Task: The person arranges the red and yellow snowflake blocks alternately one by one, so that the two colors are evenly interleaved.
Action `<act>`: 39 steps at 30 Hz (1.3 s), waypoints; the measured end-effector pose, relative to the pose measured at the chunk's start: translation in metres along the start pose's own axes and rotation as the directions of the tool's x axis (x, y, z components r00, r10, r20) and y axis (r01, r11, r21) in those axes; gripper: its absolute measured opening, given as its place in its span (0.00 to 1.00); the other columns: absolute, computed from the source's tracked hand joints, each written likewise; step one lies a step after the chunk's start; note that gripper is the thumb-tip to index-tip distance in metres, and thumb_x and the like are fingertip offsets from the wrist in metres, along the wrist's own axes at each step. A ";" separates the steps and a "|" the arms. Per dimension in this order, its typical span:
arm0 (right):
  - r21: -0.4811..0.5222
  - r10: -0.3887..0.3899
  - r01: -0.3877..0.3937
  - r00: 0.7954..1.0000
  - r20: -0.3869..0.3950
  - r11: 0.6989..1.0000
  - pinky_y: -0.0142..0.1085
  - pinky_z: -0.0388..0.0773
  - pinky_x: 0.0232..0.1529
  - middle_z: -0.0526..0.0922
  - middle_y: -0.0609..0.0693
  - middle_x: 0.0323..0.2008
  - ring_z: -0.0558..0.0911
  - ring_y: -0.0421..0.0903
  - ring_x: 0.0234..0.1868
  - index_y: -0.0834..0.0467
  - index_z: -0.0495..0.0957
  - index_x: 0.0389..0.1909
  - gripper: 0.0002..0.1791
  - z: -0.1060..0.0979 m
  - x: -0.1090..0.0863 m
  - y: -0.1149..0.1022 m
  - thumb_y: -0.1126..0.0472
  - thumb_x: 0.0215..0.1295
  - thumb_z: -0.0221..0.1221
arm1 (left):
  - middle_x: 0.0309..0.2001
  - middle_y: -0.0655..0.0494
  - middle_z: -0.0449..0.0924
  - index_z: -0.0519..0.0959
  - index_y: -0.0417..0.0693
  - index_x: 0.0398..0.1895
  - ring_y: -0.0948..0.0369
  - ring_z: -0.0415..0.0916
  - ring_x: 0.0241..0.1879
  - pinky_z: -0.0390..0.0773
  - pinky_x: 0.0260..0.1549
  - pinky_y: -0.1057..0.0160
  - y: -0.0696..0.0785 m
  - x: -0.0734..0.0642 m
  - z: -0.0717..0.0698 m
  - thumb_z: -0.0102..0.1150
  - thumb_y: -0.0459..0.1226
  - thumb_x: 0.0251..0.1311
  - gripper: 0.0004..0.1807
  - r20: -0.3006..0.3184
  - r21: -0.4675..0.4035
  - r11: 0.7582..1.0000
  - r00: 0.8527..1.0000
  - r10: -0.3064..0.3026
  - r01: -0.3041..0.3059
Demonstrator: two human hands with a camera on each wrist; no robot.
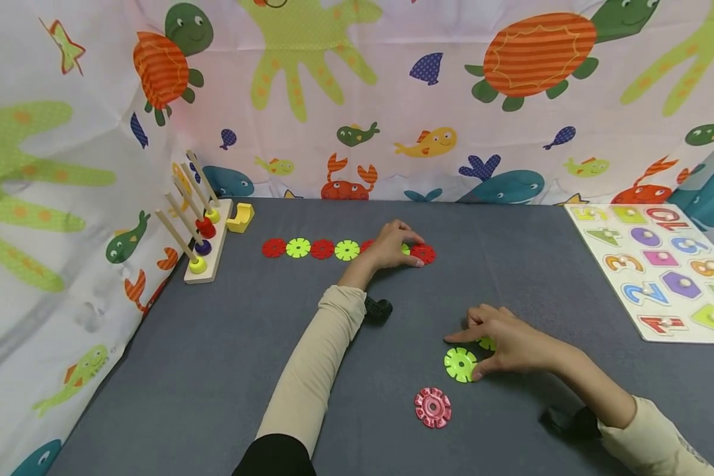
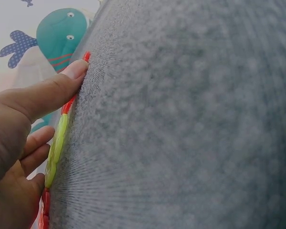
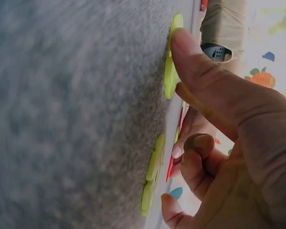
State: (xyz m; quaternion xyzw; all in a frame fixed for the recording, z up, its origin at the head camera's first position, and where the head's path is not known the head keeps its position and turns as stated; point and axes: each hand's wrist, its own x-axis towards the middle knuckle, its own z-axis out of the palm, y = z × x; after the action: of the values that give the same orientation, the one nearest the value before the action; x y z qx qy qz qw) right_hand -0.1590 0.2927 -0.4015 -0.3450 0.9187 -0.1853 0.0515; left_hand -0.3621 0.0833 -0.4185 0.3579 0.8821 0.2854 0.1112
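Observation:
A row of flat notched plastic discs, red and light green by turns, lies across the middle of the grey table. My left hand (image 1: pixel 387 248) reaches over this row, thumb and index finger at opposite edges of the red disc (image 1: pixel 424 253) at its right end. In the left wrist view, the thumb (image 2: pixel 75 70) lies against that disc's edge. Further right, my right hand (image 1: pixel 512 340) spreads thumb and index finger around a light green disc (image 1: pixel 459 365). Its thumb touches the disc's edge; the index fingertip is just beyond it. Another green disc (image 1: pixel 486 343) is partly hidden under this hand.
A shiny pink-red notched disc (image 1: pixel 432 407) lies nearer the front. A wooden peg stand (image 1: pixel 214 254) with coloured rings is at the left, beside a yellow block (image 1: pixel 240 217). A number-and-shape puzzle board (image 1: pixel 631 274) lies at the right. Patterned cloth (image 1: pixel 357 86) hangs behind.

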 end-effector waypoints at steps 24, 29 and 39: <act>0.006 -0.153 0.154 0.985 -0.082 0.988 0.32 0.44 0.33 0.53 0.38 0.27 0.51 0.32 0.32 0.41 0.82 0.44 0.25 0.005 -0.001 0.000 0.43 0.40 0.69 | 0.57 0.51 0.63 0.77 0.56 0.54 0.57 0.57 0.57 0.62 0.56 0.57 0.000 0.001 -0.001 0.67 0.47 0.49 0.26 0.017 -0.004 1.000 1.000 -0.007 0.007; -0.027 -0.160 0.158 0.984 -0.081 0.987 0.32 0.44 0.33 0.54 0.39 0.27 0.52 0.32 0.33 0.40 0.81 0.44 0.24 0.002 0.000 -0.001 0.46 0.41 0.71 | 0.57 0.51 0.63 0.77 0.55 0.53 0.56 0.57 0.57 0.62 0.57 0.57 0.001 0.001 -0.002 0.68 0.46 0.48 0.26 0.012 -0.003 1.000 1.000 -0.004 0.004; 0.015 -0.017 0.019 0.991 -0.131 1.000 0.36 0.50 0.34 0.62 0.45 0.26 0.58 0.36 0.33 0.48 0.82 0.46 0.25 -0.029 0.019 0.028 0.54 0.40 0.73 | 0.56 0.51 0.63 0.77 0.55 0.53 0.56 0.58 0.56 0.62 0.57 0.57 0.001 0.001 -0.001 0.67 0.47 0.48 0.26 0.013 0.001 1.000 1.000 -0.006 0.006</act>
State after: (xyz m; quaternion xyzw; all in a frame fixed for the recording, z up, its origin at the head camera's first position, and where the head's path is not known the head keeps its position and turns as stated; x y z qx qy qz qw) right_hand -0.1968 0.3089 -0.3843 -0.3401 0.9154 -0.2153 -0.0079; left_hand -0.3627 0.0839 -0.4176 0.3572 0.8825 0.2824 0.1178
